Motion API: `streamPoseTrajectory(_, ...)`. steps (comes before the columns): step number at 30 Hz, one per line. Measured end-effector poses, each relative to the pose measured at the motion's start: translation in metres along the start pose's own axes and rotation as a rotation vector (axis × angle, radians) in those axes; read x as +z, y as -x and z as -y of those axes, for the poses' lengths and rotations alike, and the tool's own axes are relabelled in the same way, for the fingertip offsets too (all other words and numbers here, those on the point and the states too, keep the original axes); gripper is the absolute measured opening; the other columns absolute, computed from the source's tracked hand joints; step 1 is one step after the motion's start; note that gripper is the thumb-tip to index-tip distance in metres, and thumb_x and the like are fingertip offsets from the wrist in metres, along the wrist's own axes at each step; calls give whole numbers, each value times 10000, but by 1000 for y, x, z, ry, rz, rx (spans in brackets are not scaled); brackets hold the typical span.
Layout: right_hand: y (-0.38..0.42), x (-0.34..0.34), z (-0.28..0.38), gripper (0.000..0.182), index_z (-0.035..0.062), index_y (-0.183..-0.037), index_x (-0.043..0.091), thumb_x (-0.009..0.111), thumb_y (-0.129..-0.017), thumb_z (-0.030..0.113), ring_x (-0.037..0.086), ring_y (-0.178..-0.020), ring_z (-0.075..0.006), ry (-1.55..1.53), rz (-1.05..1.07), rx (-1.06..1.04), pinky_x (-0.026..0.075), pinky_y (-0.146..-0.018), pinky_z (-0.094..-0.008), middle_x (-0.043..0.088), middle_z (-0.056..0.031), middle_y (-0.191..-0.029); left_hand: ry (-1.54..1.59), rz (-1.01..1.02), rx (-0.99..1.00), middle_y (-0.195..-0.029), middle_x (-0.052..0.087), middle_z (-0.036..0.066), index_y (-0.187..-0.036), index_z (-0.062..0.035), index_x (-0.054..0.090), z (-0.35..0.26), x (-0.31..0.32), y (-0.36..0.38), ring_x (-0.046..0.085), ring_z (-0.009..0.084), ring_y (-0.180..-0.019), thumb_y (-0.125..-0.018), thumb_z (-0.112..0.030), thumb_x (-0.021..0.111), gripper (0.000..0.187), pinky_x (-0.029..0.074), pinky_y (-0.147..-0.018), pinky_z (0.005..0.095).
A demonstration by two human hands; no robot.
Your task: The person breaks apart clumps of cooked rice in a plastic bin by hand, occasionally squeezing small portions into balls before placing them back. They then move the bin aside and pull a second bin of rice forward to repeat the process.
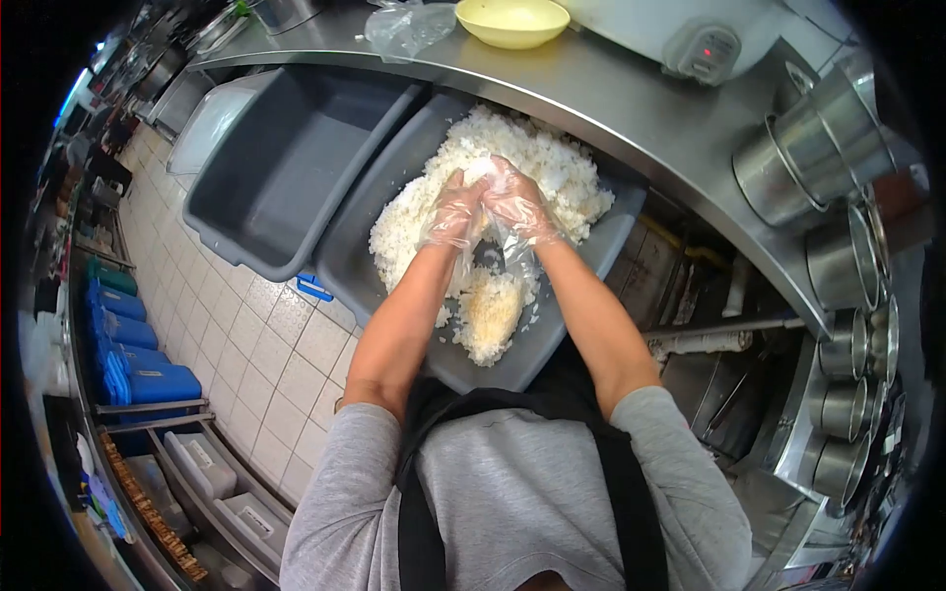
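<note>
Bending inward, the fingers point(504, 175) of the left hand point(454, 215) and right hand point(517, 204) come close together over the rice point(576, 182), near the middle of the frame. They look partly curled, but the tips are hidden, so I cannot tell how far they close or whether they grip a clump. Both hands wear clear plastic gloves point(538, 232), two in all.

The rice forms one large white mound, upper centre; one browned lump point(491, 310) lies below the hands, with loose grains around it. As I judge it, the rice is light by the handful yet heavy as a mass, soft, sticky and quick to crumble. Cupped fingers from beneath suit it better than a pinch; the browned lump looks firmer and is best supported along both sides.

Two grey tubs show: the rice tub point(342, 225) at centre and a second tub point(296, 148) at upper left, just beside it. Farther out, the steel counter point(631, 94) carries one yellow bowl point(512, 22), one clear plastic bag point(409, 30) and one white appliance point(641, 22). At left stand at least three blue bins point(163, 384); at right, several metal pots point(803, 148) overlap too much to count.
</note>
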State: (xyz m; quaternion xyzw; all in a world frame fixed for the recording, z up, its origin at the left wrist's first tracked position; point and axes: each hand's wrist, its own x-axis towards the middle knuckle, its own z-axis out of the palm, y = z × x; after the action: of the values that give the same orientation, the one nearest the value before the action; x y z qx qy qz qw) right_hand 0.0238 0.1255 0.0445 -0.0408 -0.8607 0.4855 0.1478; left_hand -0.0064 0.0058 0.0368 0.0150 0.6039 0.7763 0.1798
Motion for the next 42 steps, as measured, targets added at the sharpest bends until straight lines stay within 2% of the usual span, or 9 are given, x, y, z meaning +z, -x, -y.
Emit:
streamPoseTrajectory(2, -3, 4, -12, 506, 117, -1220, 560, 654, -751, 279, 649, -897, -332, -13, 11, 2, 505, -776, -387, 662, -198, -967, -343, -124, 82, -1266, 513, 239, -1364, 120, 290, 1, -5, -5, 517, 253, -1157, -803, -318, 689, 815, 410, -965, 303)
streamPoseTrajectory(5, -2, 15, -39, 298, -25, -1094, 601, 652, -844, 130, 598, -787, -96, -143, 19, 38, 492, -703, -242, 668, -45, -905, -348, -129, 108, -1274, 515, 237, -1338, 111, 357, 30, -17, -18, 512, 267, -1169, -798, -419, 671, 819, 393, -987, 319)
streamPoseTrajectory(10, 1, -10, -38, 288, -9, -1042, 613, 685, -832, 173, 575, -773, -77, -276, 80, 57, 477, -725, -251, 660, -35, -901, -303, 59, -37, -1390, 399, 202, -1395, 71, 288, 7, -20, -4, 397, 255, -1272, -817, -506, 636, 888, 309, -1051, 330)
streamPoseTrajectory(18, 14, -12, 21, 1076, -33, -1440, 159, 822, -648, 267, 339, -1337, -296, 23, 402, 73, 269, -1104, -336, 348, -231, -1428, -566, 171, 57, -1407, 391, 201, -1445, -70, 267, -21, -27, 1, 383, 297, -1297, -911, -532, 461, 732, 288, -1074, 342)
streamPoseTrajectory(22, 21, -5, -8, 955, 52, -1456, 204, 783, -721, 240, 486, -1194, -267, -211, 407, -68, 384, -1011, -304, 414, -167, -1370, -539, 306, 51, -1386, 361, 299, -1421, 72, 189, -8, -25, 6, 362, 336, -1311, -787, -703, 508, 1051, 270, -1082, 337)
streamPoseTrajectory(23, 20, -1, -14, 821, 51, -1428, 289, 749, -755, 144, 525, -1075, -156, -916, 432, 318, 454, -895, -255, 454, -114, -1307, -444, 337, -19, -1348, 389, 331, -1383, 136, 216, -18, -18, 18, 397, 353, -1286, -719, -751, 545, 1156, 296, -1068, 332)
streamPoseTrajectory(24, 17, -1, -18, 821, 51, -1428, 289, 749, -755, 144, 525, -1075, -156, -916, 436, 319, 454, -895, -255, 454, -114, -1307, -442, 334, -20, -1348, 389, 331, -1383, 136, 216, -14, -16, 14, 397, 353, -1286, -719, -751, 545, 1156, 296, -1068, 332)
streamPoseTrajectory(32, 17, -10, 20, 561, 75, -1224, 543, 705, -739, 304, 651, -851, -274, 240, 123, 36, 501, -782, -355, 670, -135, -933, -850, -3, 212, -1217, 534, 288, -1184, 106, 532, 7, -12, 5, 527, 360, -1147, -807, -655, 522, 849, 377, -1009, 352)
streamPoseTrajectory(42, 15, -12, -8, 277, 101, -960, 668, 662, -759, 291, 643, -803, -314, 92, 1, -21, 503, -724, -372, 671, -142, -863, -632, 7, 173, -1098, 624, 195, -1032, -16, 633, -15, -16, 9, 586, 315, -1019, -877, -451, 523, 475, 432, -880, 375)
